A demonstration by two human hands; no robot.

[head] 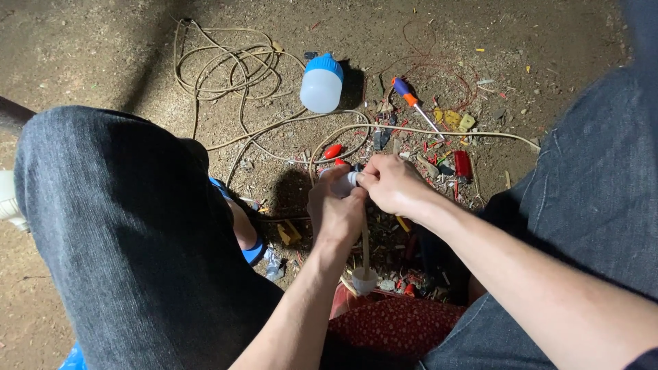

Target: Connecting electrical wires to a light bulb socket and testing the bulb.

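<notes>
between our knees, over the dirt floor, our left hand and right hand both pinch a small white fitting on a cable end. we judge the wiring step underway; next calls for steady fingertip twisting. beyond lie a screwdriver, bulb and coiled cable.

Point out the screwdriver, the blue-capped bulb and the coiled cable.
screwdriver [404, 92], head view, on its blue and orange handle.
blue-capped bulb [320, 87], head view, on its white dome.
coiled cable [226, 68], head view, on the loops.
</notes>
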